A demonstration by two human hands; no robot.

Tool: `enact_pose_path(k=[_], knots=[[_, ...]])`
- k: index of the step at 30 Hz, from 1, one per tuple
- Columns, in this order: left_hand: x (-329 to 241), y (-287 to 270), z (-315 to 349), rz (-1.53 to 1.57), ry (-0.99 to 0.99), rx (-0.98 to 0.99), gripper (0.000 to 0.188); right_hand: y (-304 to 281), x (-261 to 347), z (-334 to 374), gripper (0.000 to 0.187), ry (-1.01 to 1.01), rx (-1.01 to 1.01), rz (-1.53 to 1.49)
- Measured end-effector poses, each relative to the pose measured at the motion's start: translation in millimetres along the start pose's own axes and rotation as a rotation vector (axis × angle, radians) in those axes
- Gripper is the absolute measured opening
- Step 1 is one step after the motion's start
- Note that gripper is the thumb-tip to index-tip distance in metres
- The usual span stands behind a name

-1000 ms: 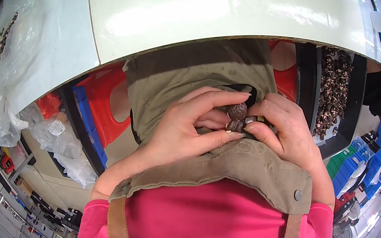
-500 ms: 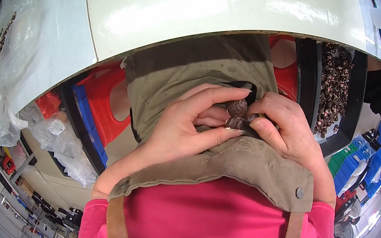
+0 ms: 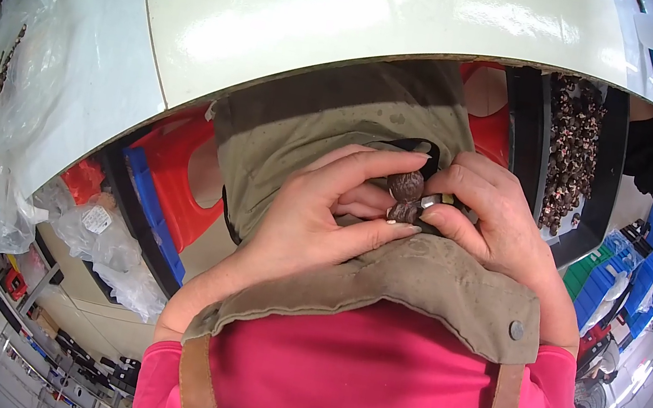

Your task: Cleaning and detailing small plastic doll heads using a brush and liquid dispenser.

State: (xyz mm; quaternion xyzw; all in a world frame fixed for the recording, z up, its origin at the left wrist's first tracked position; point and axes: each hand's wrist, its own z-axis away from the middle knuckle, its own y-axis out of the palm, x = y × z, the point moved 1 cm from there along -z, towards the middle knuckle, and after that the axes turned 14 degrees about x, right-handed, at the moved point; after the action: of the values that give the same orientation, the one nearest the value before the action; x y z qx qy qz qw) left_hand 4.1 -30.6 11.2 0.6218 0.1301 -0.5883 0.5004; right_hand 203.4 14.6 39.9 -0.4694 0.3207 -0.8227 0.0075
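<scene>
In my left hand (image 3: 318,203) is a small dark brown piece (image 3: 407,187), ridged and rounded at the top with a narrower middle. The thumb grips its lower end and the index finger reaches over its top. My right hand (image 3: 489,216) is closed, with thumb and forefinger pinching a small tool with a shiny metal tip (image 3: 433,201). That tip points at the middle of the brown piece and appears to touch its right side; the rest of the tool is mostly hidden in my fingers. Both hands are above my olive apron (image 3: 339,117).
A glossy white table (image 3: 354,22) curves across the front. At right, a black tray (image 3: 608,170) contains many dark pieces (image 3: 574,148) with pinkish bits. Clear plastic bags (image 3: 19,116) lie at left. Red stools (image 3: 175,173) and a blue crate edge (image 3: 153,208) show below the table.
The metal tip has come into plain view between my right thumb and forefinger. My right hand has shifted slightly; my left hand keeps its hold on the brown piece.
</scene>
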Motion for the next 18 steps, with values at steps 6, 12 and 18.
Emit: enact_pose_path(k=[6,12,18], knots=[[-3.4,-0.8,0.7,0.049,-0.069,-0.008,0.055,0.5,0.3,0.3,0.021,-0.003,-0.012,-0.087],[-5.8,-0.4,0.0,0.017,-0.054,0.011,0.055,-2.7,3.1,-0.5,0.02,0.003,0.033,-0.077],[-5.1,-1.1,0.3,-0.029,-0.053,0.014,0.055,-3.9,4.8,-2.3,0.019,0.035,0.046,-0.061]])
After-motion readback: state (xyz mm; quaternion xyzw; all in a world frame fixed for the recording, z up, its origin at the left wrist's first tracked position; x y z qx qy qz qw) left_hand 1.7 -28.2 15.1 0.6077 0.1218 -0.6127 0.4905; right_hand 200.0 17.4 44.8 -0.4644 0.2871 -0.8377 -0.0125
